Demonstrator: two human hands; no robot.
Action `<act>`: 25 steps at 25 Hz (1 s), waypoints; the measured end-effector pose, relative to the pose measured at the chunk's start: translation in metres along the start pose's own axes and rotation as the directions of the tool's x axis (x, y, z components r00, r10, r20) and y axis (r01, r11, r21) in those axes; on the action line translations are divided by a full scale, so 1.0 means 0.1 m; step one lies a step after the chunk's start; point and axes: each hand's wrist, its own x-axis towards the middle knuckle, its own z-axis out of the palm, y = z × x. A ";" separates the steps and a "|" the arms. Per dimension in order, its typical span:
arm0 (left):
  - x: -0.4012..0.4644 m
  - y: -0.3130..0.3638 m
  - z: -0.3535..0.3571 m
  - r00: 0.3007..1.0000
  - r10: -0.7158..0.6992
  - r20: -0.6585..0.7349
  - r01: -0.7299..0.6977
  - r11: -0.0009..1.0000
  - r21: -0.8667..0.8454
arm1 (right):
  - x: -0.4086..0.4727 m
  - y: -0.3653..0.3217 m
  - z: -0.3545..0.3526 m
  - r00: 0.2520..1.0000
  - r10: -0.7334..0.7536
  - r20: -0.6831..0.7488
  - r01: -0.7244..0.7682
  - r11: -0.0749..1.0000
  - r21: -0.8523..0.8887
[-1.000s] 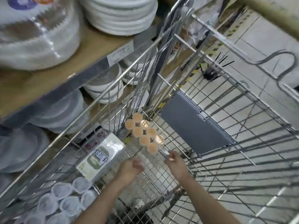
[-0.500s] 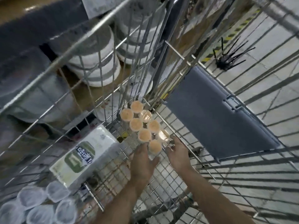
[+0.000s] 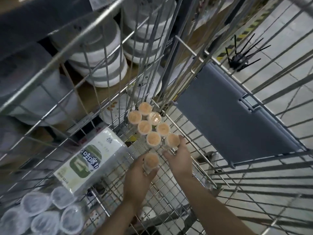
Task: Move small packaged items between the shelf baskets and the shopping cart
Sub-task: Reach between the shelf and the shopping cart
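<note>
Two hands among the toothpick tubs in the cart

Eight small round tubs stand on the wire floor of the shopping cart, lids up, each showing a pale orange disc through clear plastic; they look like packed toothpick holders, though the contents are too small to tell for certain. Six of them huddle as the cluster in the far left corner, touching one another. The long axis of every tub runs upright, so only the tops face the camera.

The left hand has its fingers curled round the near tub, which sits apart from the rest, just nearer than the group. The thumb shows on the left of the lid and the fingers wrap its underside and right. The right hand lies just beside it, fingers reaching away and bent round the side of the right tub at the cluster's near right edge; it appears to grip it, the thumb lying toward the left.

Each hand is thus already on its own tub, with the remaining ones directly beyond the fingertips. My reading is that a lift straight up along the tubs' axis is what comes next, and the neighbour touching the right tub could topple if dragged.

Left of the hands lies a white and green tissue pack, flat against the cart's left wall. Nearer still, clear lidded cups crowd the near left corner. A grey flap hangs on the far right wall.
</note>
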 end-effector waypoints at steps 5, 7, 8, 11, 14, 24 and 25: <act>-0.08 0.09 -0.28 0.998 -0.059 0.025 0.061 0.996 -0.065 | -0.03 -0.04 0.14 0.993 0.079 -0.091 -0.070 0.992 0.104; -0.14 0.15 -0.39 0.997 -0.070 0.033 0.073 0.994 -0.088 | -0.14 -0.10 0.04 0.994 0.076 -0.079 -0.063 0.985 0.163; -0.19 0.21 -0.45 0.997 -0.071 0.035 0.075 0.992 -0.105 | -0.21 -0.13 -0.03 0.995 0.073 -0.067 -0.060 0.982 0.179; -0.43 0.40 -0.71 0.996 -0.081 0.024 0.083 0.984 -0.156 | -0.53 -0.31 -0.29 0.995 0.100 -0.007 -0.094 0.959 0.268; -0.81 0.63 -1.03 0.991 -0.134 -0.016 0.127 0.968 -0.214 | -0.96 -0.57 -0.55 0.993 0.081 0.084 -0.107 0.914 0.391; -2.89 1.19 -2.54 0.924 -0.212 -0.318 0.051 0.893 -0.448 | -3.06 -1.48 -1.29 0.874 -0.301 0.382 0.093 0.875 0.475; -3.13 1.17 -2.68 0.909 -0.222 -0.352 0.031 0.879 -0.475 | -3.29 -1.54 -1.28 0.854 -0.334 0.399 0.114 0.868 0.483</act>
